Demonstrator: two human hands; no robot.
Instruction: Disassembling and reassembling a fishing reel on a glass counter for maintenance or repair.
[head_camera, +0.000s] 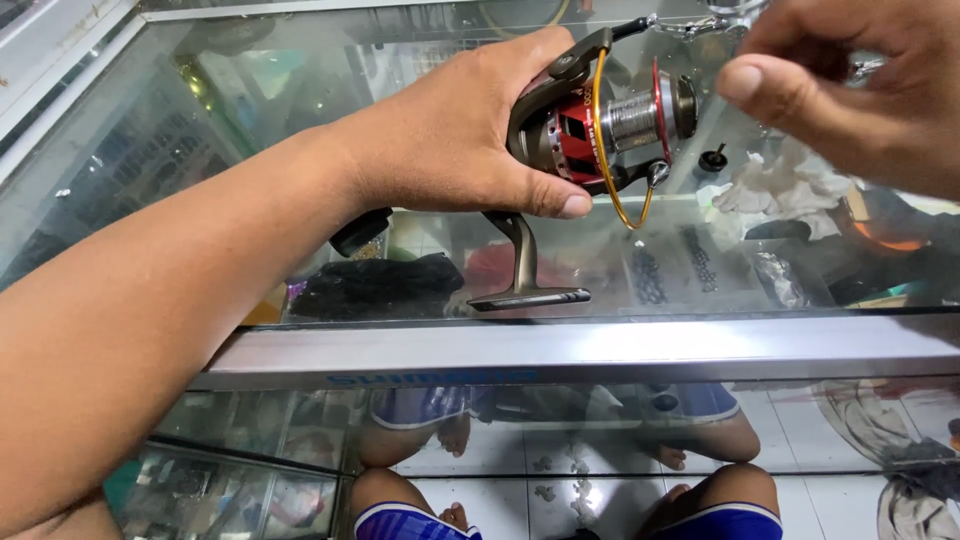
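the left hand (455, 140) is wrapped around the body of the spinning reel (590, 125), holding it just above the glass tabletop (560, 350) with its foot pointing down and its spool axis pointing right. the right hand (850, 85) hovers just beside the spool end, thumb and fingers pressed together; whether they pinch anything i cannot tell.

Bright daylight, glass glare, blurred right hand (860, 90)
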